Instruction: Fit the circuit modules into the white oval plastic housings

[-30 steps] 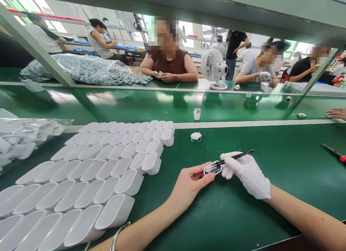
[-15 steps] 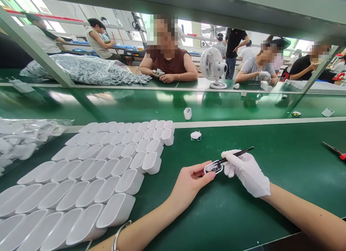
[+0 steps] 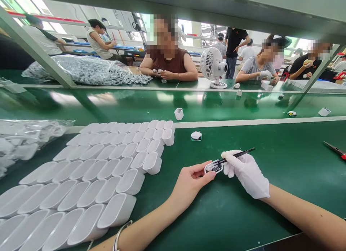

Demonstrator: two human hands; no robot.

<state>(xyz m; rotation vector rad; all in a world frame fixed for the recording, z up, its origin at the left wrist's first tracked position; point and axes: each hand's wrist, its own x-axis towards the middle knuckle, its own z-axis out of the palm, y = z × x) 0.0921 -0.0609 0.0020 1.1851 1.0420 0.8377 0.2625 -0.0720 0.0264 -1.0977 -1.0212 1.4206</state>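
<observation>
The person's bare left hand [image 3: 189, 182] sits low over the green table [image 3: 243, 222]. Its thumb and forefinger are clamped on the near-left end of a small white oval housing [image 3: 213, 167], held just above the table in the near middle of the scene. The right hand [image 3: 247, 171], in a white cloth glove, is just to the right, its fingers closed around a thin black tool [image 3: 239, 154]. The tool's tip reaches into the open top of the housing, where dark parts show; I cannot tell whether it is tweezers or a probe. To the left, many white oval plastic shells [image 3: 108, 171] lie packed in touching rows, and a clear plastic bag of white parts [image 3: 21, 139] lies beyond them at the left edge. A small round white part on a green board [image 3: 196, 136] lies a little farther off than the hands, and a red-handled tool [image 3: 335, 149] lies well apart at the right. Past the white strip, a small white piece [image 3: 178, 113] stands on the glossy green belt, and other people sit along the far side beside a white desk fan [image 3: 213, 67]. To my eye this piece is mid-work: it is open, the tool is inside it, and nothing covers it. The shells look empty, and I see no finished pieces near the hands.
</observation>
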